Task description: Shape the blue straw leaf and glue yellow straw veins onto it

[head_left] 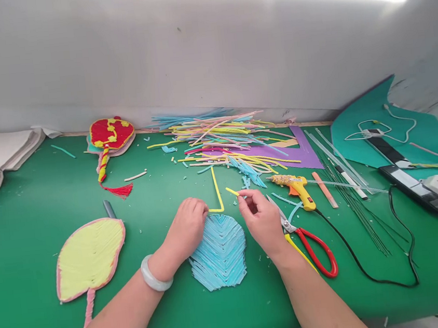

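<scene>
My left hand (186, 226) is closed at the upper left edge of a blue leaf-shaped panel (222, 252) made of pipe cleaners in a chevron pattern. Its fingertips pinch one end of a bent yellow pipe cleaner (217, 190), whose long arm points away from me across the green table. In my right hand (259, 214), thumb and fingers pinch another yellow pipe cleaner (231, 191), with a short length sticking out to the upper left. This hand is right of the blue panel, close to red-handled scissors (318, 252). What lies inside both grips is partly hidden.
A yellow leaf-shaped fan (91, 258) lies at left, with a red fan (112, 133) behind it. Loose pipe cleaners (219, 132) pile up at the back. To the right are a yellow glue gun (295, 187), its black cord, thin wires (361, 211) and a power strip (413, 188).
</scene>
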### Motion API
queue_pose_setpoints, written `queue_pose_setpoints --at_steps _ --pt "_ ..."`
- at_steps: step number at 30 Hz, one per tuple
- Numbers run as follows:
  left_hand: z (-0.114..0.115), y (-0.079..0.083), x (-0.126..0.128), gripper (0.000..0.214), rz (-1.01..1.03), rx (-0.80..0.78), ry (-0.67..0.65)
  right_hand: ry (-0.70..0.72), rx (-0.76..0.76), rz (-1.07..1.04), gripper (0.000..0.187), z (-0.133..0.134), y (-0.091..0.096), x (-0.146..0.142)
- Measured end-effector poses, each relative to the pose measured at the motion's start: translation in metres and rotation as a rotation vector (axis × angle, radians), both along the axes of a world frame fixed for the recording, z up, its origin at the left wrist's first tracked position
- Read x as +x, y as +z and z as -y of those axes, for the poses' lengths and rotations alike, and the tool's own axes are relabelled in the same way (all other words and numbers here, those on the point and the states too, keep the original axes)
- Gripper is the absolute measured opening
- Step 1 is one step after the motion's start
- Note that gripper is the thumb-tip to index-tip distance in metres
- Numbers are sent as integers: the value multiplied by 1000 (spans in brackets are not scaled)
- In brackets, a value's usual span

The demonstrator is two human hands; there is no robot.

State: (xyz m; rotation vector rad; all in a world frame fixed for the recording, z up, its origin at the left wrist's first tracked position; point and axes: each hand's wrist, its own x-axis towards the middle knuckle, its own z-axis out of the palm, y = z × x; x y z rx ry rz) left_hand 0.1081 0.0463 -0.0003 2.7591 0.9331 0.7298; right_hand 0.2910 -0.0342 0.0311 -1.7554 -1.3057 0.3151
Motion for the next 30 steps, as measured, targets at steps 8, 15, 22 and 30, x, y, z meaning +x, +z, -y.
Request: queue_pose_setpoints --at_steps 8,15,22,30 --pt "-17 7 -23 17 19 75 411 363 -106 626 20 4 -6 -5" --pt "-2 14 -12 30 156 52 204 428 -250 657 13 2 -8 -7" --pt "15 16 -3 32 108 -9 -55 369 -324 522 22 4 -3 2" --pt "6 0 -5 24 -82 -72 126 336 -386 566 16 -2 -11 3"
